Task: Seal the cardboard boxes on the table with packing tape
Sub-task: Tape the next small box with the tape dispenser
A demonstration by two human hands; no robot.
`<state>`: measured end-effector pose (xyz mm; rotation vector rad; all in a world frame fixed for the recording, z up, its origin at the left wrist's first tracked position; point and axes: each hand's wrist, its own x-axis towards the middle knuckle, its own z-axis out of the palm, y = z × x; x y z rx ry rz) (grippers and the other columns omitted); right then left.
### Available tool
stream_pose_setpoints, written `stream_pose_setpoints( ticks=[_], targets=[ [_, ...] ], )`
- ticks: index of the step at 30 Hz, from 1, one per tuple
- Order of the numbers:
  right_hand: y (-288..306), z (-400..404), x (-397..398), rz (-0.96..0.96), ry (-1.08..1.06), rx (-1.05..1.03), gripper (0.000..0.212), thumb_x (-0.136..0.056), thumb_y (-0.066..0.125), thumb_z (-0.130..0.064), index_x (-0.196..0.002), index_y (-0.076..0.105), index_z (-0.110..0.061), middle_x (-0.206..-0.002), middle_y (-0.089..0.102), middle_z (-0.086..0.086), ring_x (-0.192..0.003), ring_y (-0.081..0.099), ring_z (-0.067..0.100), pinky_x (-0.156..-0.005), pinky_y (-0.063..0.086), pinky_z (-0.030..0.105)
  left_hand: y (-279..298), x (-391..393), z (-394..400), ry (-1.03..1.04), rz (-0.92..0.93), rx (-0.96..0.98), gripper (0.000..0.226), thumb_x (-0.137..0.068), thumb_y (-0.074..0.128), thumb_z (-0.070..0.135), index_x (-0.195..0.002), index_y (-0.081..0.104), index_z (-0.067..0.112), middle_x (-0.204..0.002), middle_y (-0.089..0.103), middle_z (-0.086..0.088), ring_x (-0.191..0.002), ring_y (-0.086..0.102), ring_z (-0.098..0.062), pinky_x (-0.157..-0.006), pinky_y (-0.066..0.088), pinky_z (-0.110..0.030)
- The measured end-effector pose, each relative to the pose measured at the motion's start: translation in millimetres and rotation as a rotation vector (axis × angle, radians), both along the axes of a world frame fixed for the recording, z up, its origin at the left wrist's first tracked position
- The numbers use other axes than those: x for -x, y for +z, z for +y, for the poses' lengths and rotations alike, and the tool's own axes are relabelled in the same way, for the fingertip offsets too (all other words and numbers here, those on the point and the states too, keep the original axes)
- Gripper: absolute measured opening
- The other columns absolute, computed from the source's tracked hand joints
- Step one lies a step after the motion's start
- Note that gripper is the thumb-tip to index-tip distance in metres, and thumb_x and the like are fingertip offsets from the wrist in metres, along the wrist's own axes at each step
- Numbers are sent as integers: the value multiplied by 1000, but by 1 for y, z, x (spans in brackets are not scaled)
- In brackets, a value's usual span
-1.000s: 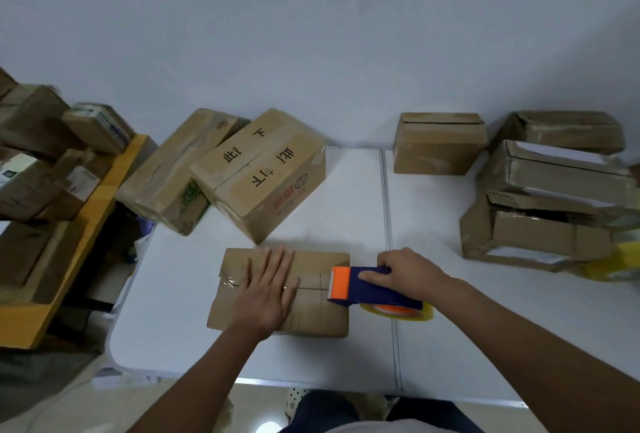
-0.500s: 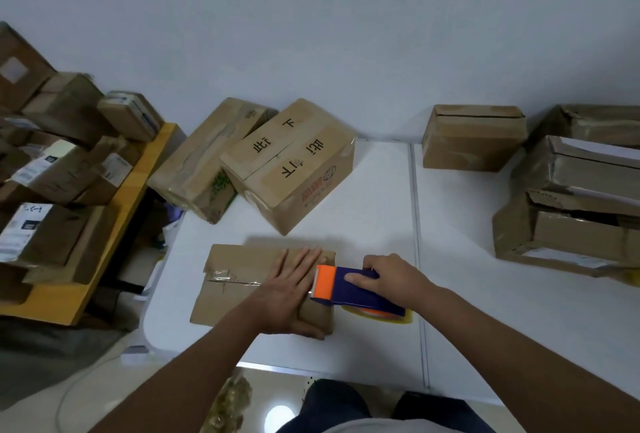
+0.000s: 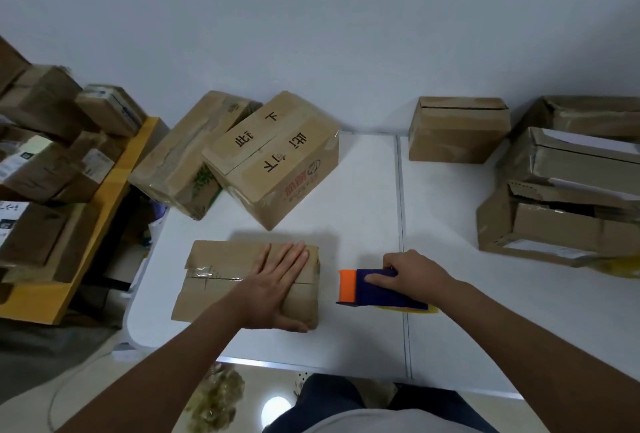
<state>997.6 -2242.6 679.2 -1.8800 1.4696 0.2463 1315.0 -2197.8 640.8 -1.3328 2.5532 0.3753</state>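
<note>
At nine o'clock of my right hand (image 3: 414, 276) gripping the tape dispenser (image 3: 377, 288), my flat left hand (image 3: 273, 283) presses the box (image 3: 221, 280), seam running nine-to-three

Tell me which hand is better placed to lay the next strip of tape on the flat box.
Right. The right hand already grips the tape dispenser, just beside the flat box. The left hand lies flat on the box, fingers straight, holding it steady.
</note>
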Motion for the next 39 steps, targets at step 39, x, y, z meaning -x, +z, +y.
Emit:
stream_pose_setpoints(
  ticks=[39],
  targets=[
    [-65,12,-10,49,-320,301,46,-91,58,-14,-135,46,-10,-129,52,13,-116,49,34,-95,43,47,10,23,41,27,66,88,99,-82,48,79,-159,8,32,-165,-15,-12,-151,-15,-35,-119,0,-61]
  ],
)
